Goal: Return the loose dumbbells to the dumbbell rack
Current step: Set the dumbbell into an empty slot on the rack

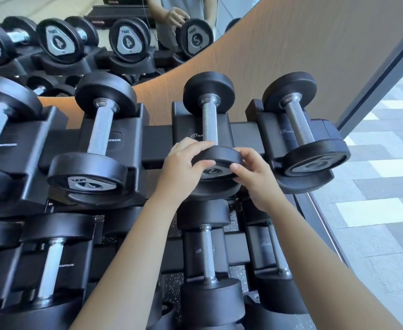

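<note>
A small black dumbbell (209, 120) marked 2 lies in a cradle on the top tier of the black dumbbell rack (157, 141), its knurled steel handle pointing away from me. My left hand (183, 163) grips the left side of its near head. My right hand (252, 172) grips the right side of the same head, thumb on the face plate. Another 2 dumbbell (302, 129) sits in the cradle to the right, and a 4 dumbbell (100, 139) rests in the cradle to the left.
The lower tier holds more dumbbells (207, 270) right under my arms. A mirror (76, 36) behind the rack reflects the weights and a person. A wood panel (302, 44) backs the rack. A glass wall (371, 75) and grey paving (374, 210) lie to the right.
</note>
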The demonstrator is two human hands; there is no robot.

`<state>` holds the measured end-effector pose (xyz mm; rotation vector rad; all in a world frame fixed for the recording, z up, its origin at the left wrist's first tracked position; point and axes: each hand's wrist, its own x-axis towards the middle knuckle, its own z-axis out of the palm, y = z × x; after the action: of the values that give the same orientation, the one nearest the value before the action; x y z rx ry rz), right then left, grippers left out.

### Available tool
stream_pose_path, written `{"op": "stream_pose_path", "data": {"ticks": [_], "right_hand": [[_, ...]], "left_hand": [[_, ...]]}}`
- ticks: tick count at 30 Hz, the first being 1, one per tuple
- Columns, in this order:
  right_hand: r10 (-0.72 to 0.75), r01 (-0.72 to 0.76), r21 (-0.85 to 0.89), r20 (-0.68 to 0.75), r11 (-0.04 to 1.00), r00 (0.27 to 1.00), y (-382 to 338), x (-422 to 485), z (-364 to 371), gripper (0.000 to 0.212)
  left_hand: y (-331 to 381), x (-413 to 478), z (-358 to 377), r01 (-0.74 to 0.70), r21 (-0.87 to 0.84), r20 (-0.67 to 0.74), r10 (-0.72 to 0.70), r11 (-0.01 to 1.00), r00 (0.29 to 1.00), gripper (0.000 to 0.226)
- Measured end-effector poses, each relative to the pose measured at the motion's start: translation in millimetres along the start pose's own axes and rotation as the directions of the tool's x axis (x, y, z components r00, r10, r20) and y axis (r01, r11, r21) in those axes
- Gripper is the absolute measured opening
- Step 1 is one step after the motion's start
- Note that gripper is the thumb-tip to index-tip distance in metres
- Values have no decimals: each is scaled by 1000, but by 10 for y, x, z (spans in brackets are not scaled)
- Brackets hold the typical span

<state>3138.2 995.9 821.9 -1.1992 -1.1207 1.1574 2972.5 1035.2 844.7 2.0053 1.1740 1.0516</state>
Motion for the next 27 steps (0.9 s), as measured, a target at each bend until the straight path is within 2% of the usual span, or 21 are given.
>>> {"op": "stream_pose_path", "data": {"ticks": [5, 7, 11, 14, 17, 20, 23, 27], "right_hand": [[52, -53, 176, 11, 983, 999, 115, 8, -14, 25], [64, -65, 163, 15, 984, 998, 95, 13, -42, 25], [61, -60, -19, 33, 998, 998, 30, 17, -93, 26], [30, -29, -68, 13, 997, 999, -16, -8, -63, 29], [-64, 56, -219, -32, 974, 997, -40, -11, -20, 31], [-124, 96, -430, -37, 898, 992, -135, -4, 45, 31], [-233, 208, -627, 44, 750, 972, -258, 20, 128, 34], [-280, 260, -732, 98, 630, 955, -310, 24, 190, 37]], "left_hand": [[84, 29, 4, -25, 46, -24, 26, 999, 999, 35], [91, 34, 2, -1, 18, -32, 1, 1000, 999, 36], [22, -39, -1, 6, -60, -36, -8, 998, 999, 37], [-67, -118, -22, 10, -119, -50, -16, 993, 999, 38], [-142, -140, -49, 31, -141, -51, -38, 990, 998, 38], [-189, -144, -58, 83, -183, -32, -90, 980, 995, 39], [-210, -179, -48, 137, -246, -23, -147, 959, 989, 39], [-255, -236, -29, 186, -337, -22, -206, 923, 978, 36]]}}
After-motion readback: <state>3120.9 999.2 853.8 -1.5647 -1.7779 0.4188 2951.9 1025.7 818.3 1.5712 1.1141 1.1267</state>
